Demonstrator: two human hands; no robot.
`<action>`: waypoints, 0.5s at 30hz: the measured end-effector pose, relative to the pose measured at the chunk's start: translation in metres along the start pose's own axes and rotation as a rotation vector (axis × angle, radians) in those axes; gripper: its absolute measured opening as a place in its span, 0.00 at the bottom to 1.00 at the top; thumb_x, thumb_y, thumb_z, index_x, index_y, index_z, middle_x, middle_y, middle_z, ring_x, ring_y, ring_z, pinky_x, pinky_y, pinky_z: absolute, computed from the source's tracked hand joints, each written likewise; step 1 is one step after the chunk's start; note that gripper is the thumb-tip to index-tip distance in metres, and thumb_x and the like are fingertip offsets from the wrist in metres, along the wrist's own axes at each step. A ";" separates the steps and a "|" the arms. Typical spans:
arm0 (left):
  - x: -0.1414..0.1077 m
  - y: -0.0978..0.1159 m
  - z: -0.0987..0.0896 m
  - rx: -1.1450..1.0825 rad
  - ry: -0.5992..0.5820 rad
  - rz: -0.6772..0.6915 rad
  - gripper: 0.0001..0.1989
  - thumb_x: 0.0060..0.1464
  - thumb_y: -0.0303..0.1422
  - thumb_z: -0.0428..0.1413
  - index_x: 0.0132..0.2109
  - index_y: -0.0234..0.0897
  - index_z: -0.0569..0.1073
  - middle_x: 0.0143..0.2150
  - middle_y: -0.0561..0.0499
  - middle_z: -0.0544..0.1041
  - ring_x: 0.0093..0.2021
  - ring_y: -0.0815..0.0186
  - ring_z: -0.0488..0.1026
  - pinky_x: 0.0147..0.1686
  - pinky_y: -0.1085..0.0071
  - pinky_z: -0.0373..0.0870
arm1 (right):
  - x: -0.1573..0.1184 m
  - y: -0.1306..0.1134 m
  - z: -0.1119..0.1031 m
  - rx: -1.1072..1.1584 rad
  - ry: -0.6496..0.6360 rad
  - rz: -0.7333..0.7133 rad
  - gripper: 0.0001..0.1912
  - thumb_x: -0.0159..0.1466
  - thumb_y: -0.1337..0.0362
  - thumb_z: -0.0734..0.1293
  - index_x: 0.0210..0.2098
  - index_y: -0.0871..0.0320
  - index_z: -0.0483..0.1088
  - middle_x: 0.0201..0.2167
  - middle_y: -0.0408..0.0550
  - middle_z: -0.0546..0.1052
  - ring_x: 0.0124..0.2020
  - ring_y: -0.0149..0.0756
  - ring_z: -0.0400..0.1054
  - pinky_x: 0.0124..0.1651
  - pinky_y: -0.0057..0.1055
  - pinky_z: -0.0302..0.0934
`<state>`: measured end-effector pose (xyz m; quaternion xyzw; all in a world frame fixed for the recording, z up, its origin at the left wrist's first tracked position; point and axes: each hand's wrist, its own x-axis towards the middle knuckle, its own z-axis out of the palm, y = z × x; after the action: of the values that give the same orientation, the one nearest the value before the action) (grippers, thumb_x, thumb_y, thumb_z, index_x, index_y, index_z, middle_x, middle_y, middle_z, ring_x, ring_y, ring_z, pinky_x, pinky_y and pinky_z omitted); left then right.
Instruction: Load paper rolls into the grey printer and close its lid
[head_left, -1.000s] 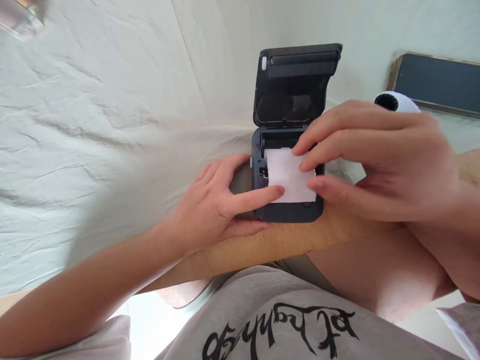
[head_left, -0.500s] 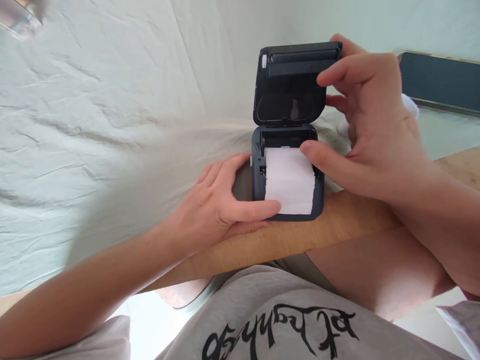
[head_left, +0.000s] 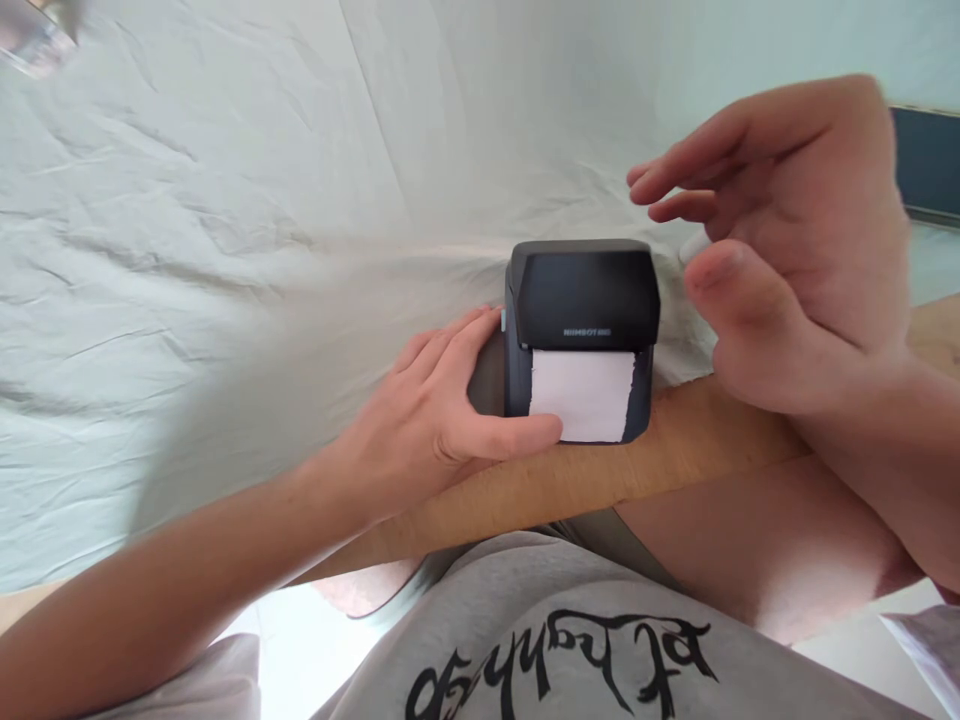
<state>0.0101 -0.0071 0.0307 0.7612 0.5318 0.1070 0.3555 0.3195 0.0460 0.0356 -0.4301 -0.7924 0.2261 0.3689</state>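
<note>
Bracing the dark printer (head_left: 585, 342) at its left side, my left hand (head_left: 442, 405) holds it with the fingers along the flank and the thumb over the front, touching the white paper (head_left: 583, 390). The printer sits on the pale cloth (head_left: 262, 200), beside the wooden edge (head_left: 585, 475). Its black cover (head_left: 589, 290) is down — whether latched, I cannot tell. The paper lies beneath the cover's front lip and over the front of the body; its side edges appear ragged. My right hand (head_left: 802, 230) is open, fingers loosely bent, apart from the printer on its right. A white object (head_left: 694, 245), partly hidden, shows between that thumb and fingers.
</note>
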 end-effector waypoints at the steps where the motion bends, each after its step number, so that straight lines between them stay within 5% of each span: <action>1: -0.001 -0.001 0.000 -0.001 0.010 0.005 0.48 0.70 0.67 0.74 0.86 0.55 0.76 0.85 0.48 0.84 0.77 0.30 0.86 0.67 0.41 0.94 | 0.000 0.000 -0.001 -0.003 -0.022 -0.022 0.31 0.90 0.30 0.60 0.71 0.46 0.72 0.72 0.53 0.82 0.74 0.47 0.82 0.79 0.54 0.81; 3: -0.002 -0.006 0.004 0.019 0.072 0.050 0.47 0.72 0.67 0.73 0.87 0.56 0.75 0.84 0.47 0.85 0.75 0.32 0.88 0.64 0.42 0.95 | 0.000 0.003 -0.002 -0.024 -0.086 -0.085 0.21 0.91 0.42 0.63 0.72 0.47 0.72 0.72 0.54 0.84 0.74 0.46 0.83 0.79 0.55 0.82; 6: -0.003 -0.019 0.011 0.093 0.156 0.248 0.38 0.81 0.65 0.68 0.86 0.61 0.75 0.83 0.45 0.84 0.76 0.36 0.88 0.66 0.39 0.93 | 0.001 0.008 -0.005 -0.056 -0.220 -0.046 0.20 0.87 0.50 0.67 0.74 0.48 0.72 0.72 0.56 0.84 0.72 0.48 0.83 0.76 0.57 0.84; 9: -0.003 -0.029 0.016 0.175 0.221 0.499 0.26 0.89 0.61 0.60 0.81 0.63 0.79 0.85 0.41 0.80 0.80 0.41 0.85 0.75 0.36 0.87 | 0.002 0.012 -0.008 -0.006 -0.277 0.046 0.23 0.86 0.47 0.69 0.73 0.49 0.76 0.70 0.56 0.85 0.69 0.48 0.84 0.72 0.56 0.85; 15: -0.002 -0.028 0.021 0.313 0.348 0.596 0.36 0.91 0.60 0.52 0.90 0.46 0.66 0.76 0.31 0.84 0.71 0.42 0.89 0.67 0.43 0.91 | 0.004 0.024 -0.011 0.151 -0.364 0.150 0.33 0.83 0.36 0.75 0.75 0.48 0.77 0.64 0.50 0.86 0.55 0.38 0.83 0.57 0.41 0.86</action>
<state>0.0001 -0.0123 -0.0022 0.8981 0.3494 0.2506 0.0925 0.3387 0.0619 0.0276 -0.4110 -0.7927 0.3854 0.2329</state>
